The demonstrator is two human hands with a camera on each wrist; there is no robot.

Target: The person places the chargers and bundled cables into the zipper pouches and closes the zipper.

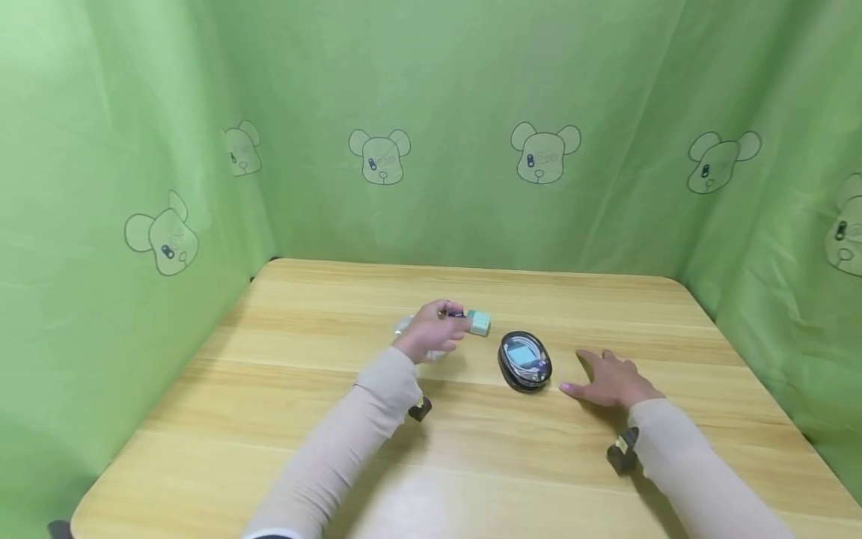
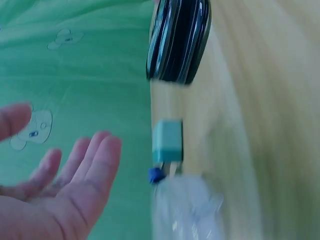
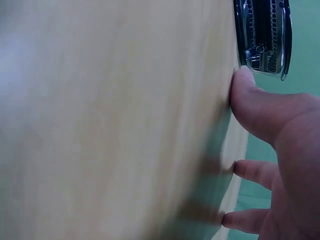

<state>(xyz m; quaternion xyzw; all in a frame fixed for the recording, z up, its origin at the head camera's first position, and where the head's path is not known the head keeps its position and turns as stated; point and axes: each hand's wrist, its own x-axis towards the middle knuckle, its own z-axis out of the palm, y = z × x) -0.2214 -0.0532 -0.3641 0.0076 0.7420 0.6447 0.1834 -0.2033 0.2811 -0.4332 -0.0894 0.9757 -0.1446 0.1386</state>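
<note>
- My left hand [image 1: 434,329] hangs in the air over the far-middle part of the table [image 1: 303,314]. My fingers are loose, with a wide gap between my thumb and the rest, and I have hold of nothing.
- Under that hand is some clear plastic [image 2: 185,210], all crinkly and shiny. From above, my hand hides a lot of it.
- A small dark blue bit [image 2: 156,175] sits at the end of the plastic. It is too blurry to tell what it is.
- Just beside that, I see a little pale green block [image 1: 479,323] on the table — my left hand is near it but has no grip on it.
- The round black case [image 1: 525,361] lies flat on the table between my two hands, closer to my right one. Its top is see-through. Inside I can see a white cord [image 1: 527,371] in loops and a light blue square [image 1: 521,355]. A zipper [image 3: 260,47] runs along its side.
- My right hand [image 1: 609,380] is low at the table, fingers spread wide, holding nothing. My thumb points at the case — near it, with a small gap seen from above.
- Behind the table hangs a green curtain [image 1: 458,75] with bear faces [image 1: 540,153] on it.
</note>
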